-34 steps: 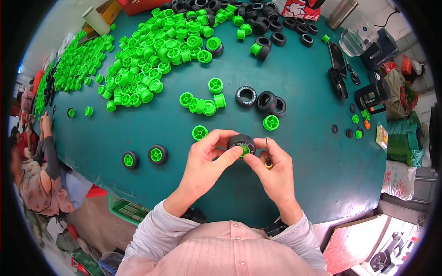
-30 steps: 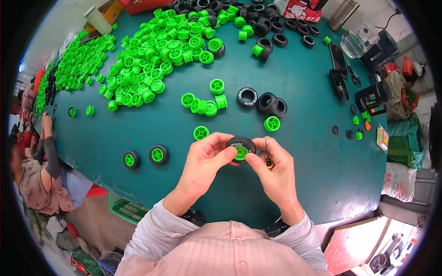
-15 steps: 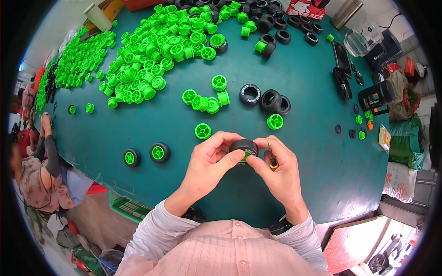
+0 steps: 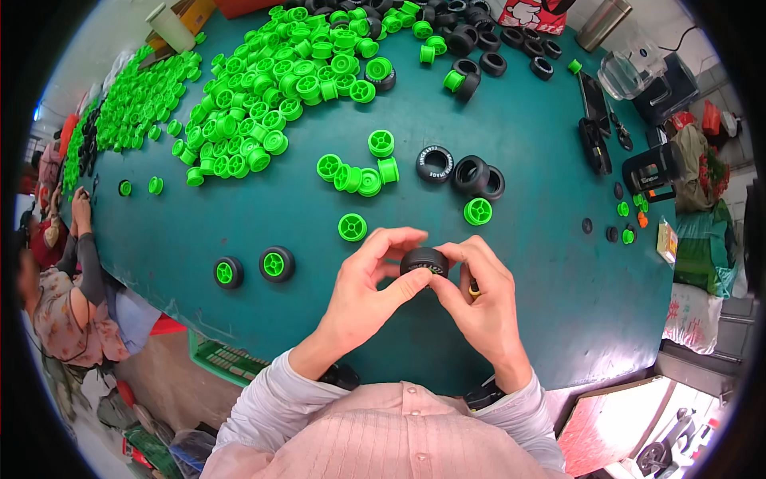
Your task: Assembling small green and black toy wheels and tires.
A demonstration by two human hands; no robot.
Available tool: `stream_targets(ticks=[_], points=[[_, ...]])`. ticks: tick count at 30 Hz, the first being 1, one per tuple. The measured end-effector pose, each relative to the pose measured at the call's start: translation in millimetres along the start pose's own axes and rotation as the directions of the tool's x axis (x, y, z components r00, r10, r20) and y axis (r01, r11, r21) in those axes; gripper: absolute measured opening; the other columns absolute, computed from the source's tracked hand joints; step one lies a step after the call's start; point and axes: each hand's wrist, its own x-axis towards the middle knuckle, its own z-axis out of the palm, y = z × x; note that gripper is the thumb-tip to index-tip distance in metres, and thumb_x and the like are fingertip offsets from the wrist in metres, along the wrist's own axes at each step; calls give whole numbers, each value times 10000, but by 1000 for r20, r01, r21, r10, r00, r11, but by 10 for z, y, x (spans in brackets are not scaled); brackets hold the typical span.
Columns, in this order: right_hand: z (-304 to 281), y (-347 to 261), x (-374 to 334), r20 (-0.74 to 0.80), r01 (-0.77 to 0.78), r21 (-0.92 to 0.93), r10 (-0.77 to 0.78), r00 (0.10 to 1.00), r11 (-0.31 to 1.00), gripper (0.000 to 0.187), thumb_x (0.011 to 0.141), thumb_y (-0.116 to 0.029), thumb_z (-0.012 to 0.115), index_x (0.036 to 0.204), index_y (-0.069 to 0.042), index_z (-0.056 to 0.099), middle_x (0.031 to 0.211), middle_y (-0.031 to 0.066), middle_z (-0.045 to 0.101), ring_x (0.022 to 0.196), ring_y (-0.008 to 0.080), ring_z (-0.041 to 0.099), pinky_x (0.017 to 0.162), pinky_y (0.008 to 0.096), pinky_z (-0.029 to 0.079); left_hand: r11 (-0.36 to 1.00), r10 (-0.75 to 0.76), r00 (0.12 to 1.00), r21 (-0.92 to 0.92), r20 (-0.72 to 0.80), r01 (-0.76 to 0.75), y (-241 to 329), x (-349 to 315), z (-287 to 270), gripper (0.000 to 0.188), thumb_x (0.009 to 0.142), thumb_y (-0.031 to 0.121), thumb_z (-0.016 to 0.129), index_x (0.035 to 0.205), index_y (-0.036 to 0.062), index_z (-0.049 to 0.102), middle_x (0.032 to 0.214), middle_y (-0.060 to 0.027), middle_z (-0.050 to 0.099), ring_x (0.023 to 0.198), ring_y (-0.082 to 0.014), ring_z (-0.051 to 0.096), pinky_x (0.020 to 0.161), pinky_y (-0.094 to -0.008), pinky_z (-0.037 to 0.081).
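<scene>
Between my two hands, close to the table's near side, is a black toy tyre (image 4: pixel 424 259) with a sliver of green rim showing at its lower edge. My left hand (image 4: pixel 357 297) grips the tyre's left side, thumb pressed to the near face. From the right, my right hand (image 4: pixel 484 311) pinches it with thumb and forefinger. A small tool's yellow handle (image 4: pixel 475 288) is tucked in the right hand too; its remainder is hidden. Left of my hands stand two fitted wheels (image 4: pixel 276 263). A loose green rim (image 4: pixel 352 227) lies just beyond the left fingers.
Several loose rims (image 4: pixel 368 182) and black tyres (image 4: pixel 471 173) lie beyond my hands on the green table (image 4: pixel 542 263). A big heap of green rims (image 4: pixel 259 112) spreads far left. Phone (image 4: pixel 592 104), jug (image 4: pixel 622 76) and steel flask (image 4: pixel 603 24) stand right. Another person (image 4: pixel 76 311) sits at left.
The tyre has turned in my fingers: its tread now faces up and less green shows. The tool's thin metal shaft, seen before, is now hidden by my right hand.
</scene>
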Motion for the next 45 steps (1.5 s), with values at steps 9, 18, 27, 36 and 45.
stream_targets(ticks=[9,18,27,36,45], points=[[65,-5,-111,-6,-84,129,85,996,988,249,847,-41,765,1076,-22,668,879,5,629,544,46,373,519,229,324,970,-85,996,-227,33,90,-33,-17,-90,248,948,39,700,1173,-41,632,1048,-74,684,937,-124,651,848,-285,558],[-36,45,-40,114,-320,355,299,948,879,199,903,-65,729,1091,-14,689,887,-33,633,597,10,391,549,204,331,931,-185,969,-286,165,226,-100,7,-154,267,956,125,719,1157,-19,619,1094,-88,668,955,-141,659,822,-310,579],[-17,-7,-88,41,-115,149,110,993,982,208,868,-52,742,1066,-8,692,837,-13,606,570,31,363,529,228,299,961,-129,984,-229,120,154,-49,-36,-93,269,979,159,695,1164,-20,618,1082,-77,674,992,-149,654,879,-321,564],[44,-59,-4,-68,-183,324,216,974,928,189,860,-31,750,1029,-12,669,906,0,616,576,26,374,540,217,345,850,-200,977,-482,73,210,-124,-1,31,281,997,146,662,1224,-11,610,1111,-64,673,1033,-146,645,903,-341,561],[-50,14,-27,-17,-183,229,192,981,956,239,866,-66,764,1079,-7,672,878,-6,633,549,22,360,515,227,298,918,-156,977,-344,146,198,-51,13,-77,317,1001,100,628,1292,-15,577,1193,-86,651,1098,-183,636,910,-378,581]])
